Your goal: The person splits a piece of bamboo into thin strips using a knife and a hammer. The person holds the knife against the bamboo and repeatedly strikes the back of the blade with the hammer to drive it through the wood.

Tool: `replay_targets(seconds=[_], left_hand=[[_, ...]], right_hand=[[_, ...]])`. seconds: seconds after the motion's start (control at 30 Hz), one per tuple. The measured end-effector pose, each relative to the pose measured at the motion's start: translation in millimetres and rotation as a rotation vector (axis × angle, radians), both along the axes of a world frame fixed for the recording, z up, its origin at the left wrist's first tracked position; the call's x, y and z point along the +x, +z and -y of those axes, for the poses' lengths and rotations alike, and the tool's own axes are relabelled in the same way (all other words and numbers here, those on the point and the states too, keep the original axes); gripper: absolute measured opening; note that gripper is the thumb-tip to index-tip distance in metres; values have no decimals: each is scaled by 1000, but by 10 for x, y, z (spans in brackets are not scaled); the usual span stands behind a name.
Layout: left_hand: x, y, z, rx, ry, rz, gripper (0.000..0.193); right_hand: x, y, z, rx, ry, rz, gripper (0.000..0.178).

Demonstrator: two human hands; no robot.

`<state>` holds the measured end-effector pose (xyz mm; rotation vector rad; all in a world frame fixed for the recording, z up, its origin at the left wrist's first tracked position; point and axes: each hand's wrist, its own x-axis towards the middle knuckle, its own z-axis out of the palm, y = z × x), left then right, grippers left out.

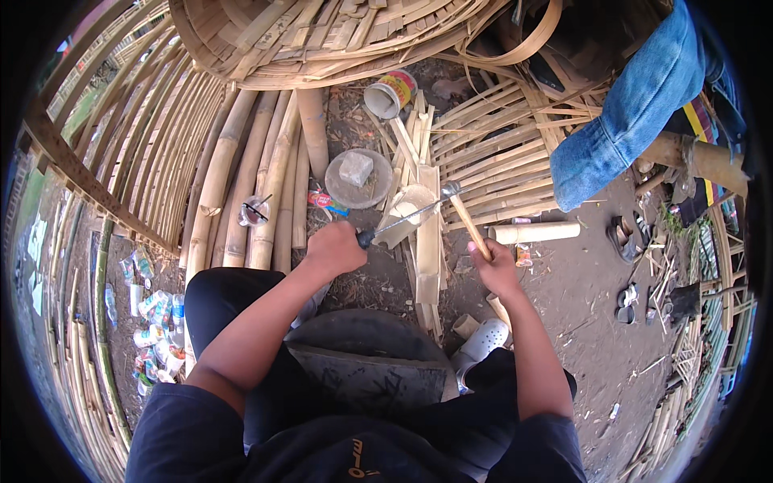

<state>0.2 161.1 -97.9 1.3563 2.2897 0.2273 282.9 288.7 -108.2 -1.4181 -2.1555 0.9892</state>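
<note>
My left hand (334, 249) is closed round the black handle of a long, thin metal blade (403, 221), most likely a knife. The blade points up to the right, across a short pale piece of bamboo (390, 232) in front of me. In my right hand (499, 270) is a hammer (465, 219), gripped by its light wooden handle. Its metal head is close to the blade's far end; whether they touch, I cannot tell. Under and beside the blade runs a long split bamboo strip (428, 266), lying lengthwise on other strips.
A rough stone (356, 169) sits on a round grey slab (370, 193). Bamboo poles (266, 177) line the left, with a cup (254, 211) on them. A woven basket (322, 72) and a tub (390, 94) stand beyond. A person's denim-clad leg (628, 113) reaches in at right.
</note>
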Motion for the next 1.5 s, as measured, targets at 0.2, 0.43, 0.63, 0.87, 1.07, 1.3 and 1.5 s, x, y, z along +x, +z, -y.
replay_targets(seconds=[0.2,0.43,0.63,0.87,1.07,1.3,1.5], left_hand=[[31,-47,11,19,4,-48,31],[-82,-22,13,14,28,-10,32],[-58,-86,-31,54,48,-43,30],[18,28,-39,45,35,-30,30],[40,68,-64,-7,37,-24,32],[-30,78,-100,-27,76,-11,35],[44,78,-152,-12,43,0,34]], right_hand=[[-127,208,160,-206,-57,118,37],[-131,183,136,-6,8,54,43],[-107,80,235,-246,-143,47,43],[-34,-35,195,-219,-193,192,44],[-34,49,193,-295,-237,156,40],[-239,663,206,233,-167,-398,38],[-130,-139,48,279,-258,-302,36]])
